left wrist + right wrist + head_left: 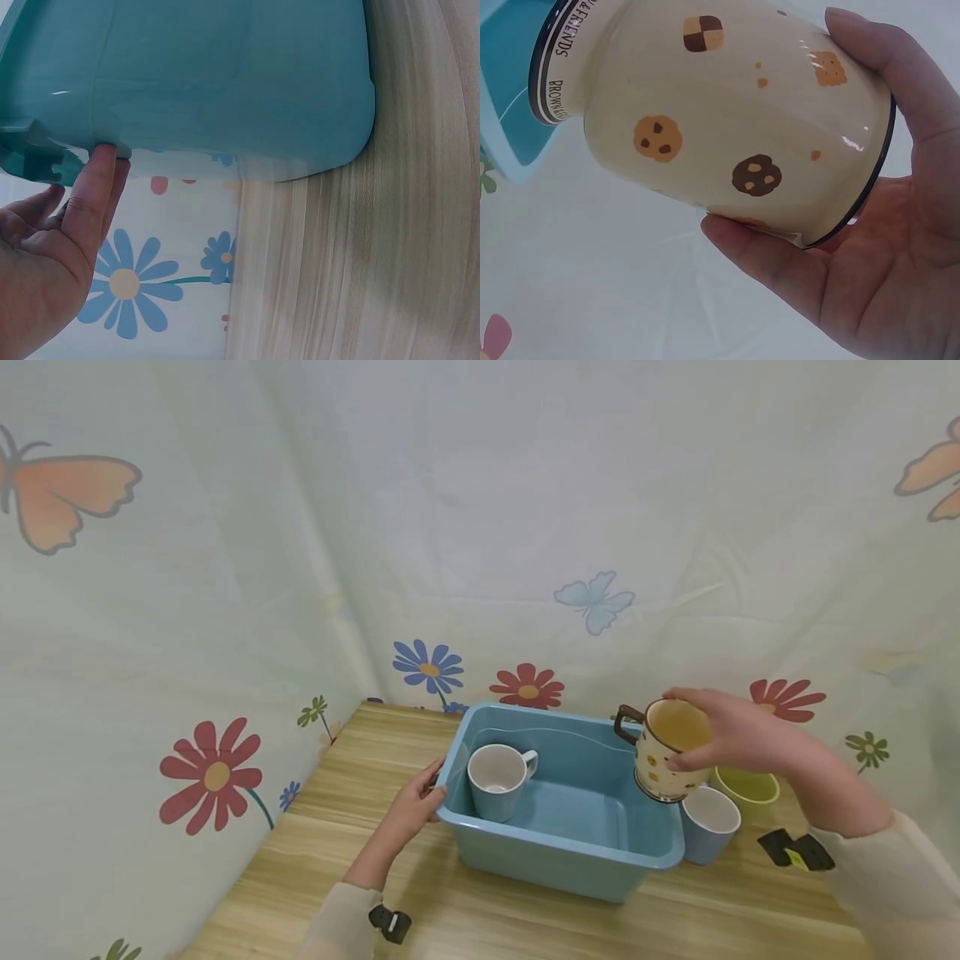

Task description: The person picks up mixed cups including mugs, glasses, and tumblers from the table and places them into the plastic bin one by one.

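In the head view my right hand (738, 735) grips a cream mug (660, 760) with a brown handle, thumb and fingers on opposite sides of its body. The mug is held up over the right end of a blue plastic tub (555, 852). Cookie pictures and a dark rim show on this cream mug (727, 112) in the right wrist view. My left hand (412, 810) holds the tub's left rim; in the left wrist view the fingers (94, 187) press against the tub wall below the rim. A white mug (497, 785) stands upright inside the tub at its left end.
Right of the tub stand a light blue cup (708, 827) and a yellow-green cup (747, 787), close together. All rest on a wood-grain table (315, 852). A curtain (480, 527) printed with flowers and butterflies hangs behind and to the left.
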`<state>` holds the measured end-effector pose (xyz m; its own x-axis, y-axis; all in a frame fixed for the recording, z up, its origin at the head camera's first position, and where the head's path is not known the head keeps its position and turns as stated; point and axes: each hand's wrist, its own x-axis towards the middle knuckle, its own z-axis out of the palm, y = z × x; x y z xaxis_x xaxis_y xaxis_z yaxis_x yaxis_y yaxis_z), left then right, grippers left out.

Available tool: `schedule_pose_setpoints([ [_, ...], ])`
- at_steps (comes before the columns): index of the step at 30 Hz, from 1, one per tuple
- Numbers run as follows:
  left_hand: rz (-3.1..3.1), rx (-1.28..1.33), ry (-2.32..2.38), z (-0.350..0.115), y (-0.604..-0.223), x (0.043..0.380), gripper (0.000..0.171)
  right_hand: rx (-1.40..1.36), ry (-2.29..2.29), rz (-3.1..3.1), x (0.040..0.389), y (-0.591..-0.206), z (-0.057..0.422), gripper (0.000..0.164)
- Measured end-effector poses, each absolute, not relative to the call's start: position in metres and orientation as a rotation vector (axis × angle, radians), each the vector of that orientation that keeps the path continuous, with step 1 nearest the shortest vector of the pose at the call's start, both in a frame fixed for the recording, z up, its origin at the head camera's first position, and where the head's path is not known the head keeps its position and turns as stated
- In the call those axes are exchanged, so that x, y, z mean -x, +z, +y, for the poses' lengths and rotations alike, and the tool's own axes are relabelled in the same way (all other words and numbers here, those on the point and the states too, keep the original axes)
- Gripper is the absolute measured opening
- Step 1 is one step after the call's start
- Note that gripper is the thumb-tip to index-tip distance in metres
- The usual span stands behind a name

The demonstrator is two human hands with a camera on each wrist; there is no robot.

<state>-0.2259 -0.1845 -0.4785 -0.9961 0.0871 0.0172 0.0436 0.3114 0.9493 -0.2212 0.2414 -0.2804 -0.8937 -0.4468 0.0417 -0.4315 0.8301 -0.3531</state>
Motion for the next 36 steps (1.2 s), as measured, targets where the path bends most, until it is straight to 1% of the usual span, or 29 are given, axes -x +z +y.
schedule_pose_setpoints([
  [9,2.497,-0.145,1.824,-0.186,-0.48,0.227,0.059,0.761,-0.595,2.923,0.225,-0.274,0.219,0.089],
  [27,2.503,-0.135,1.814,-0.186,-0.481,0.227,0.06,0.834,-0.674,2.835,0.233,-0.27,0.178,0.089],
  [36,2.516,-0.118,1.813,-0.185,-0.48,0.228,0.06,0.878,-0.697,2.805,0.236,-0.275,0.16,0.084],
])
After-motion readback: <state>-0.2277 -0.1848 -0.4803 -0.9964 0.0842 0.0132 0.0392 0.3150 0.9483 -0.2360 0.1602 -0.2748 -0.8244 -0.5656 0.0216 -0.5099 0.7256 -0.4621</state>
